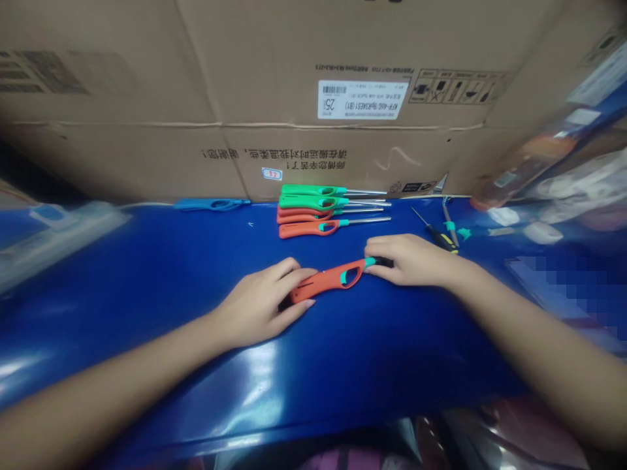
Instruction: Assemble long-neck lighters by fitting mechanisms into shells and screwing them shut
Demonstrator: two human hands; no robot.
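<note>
An orange lighter body (331, 279) with a teal trigger lies across the blue table (161, 287) between my hands. My left hand (262, 301) curls round its rear end, fingers closed on it. My right hand (410, 259) pinches the front end, where a teal collar and a dark tip show. Behind them lies a neat row of finished long-nosed lighters, two green (313, 196) and two orange (309, 228), with metal tubes pointing right.
A blue lighter (211, 204) lies at the back left. A small screwdriver (435, 234) and other small tools lie right of the row. A big cardboard box (274, 85) walls off the back. Blurred plastic bags sit at both sides.
</note>
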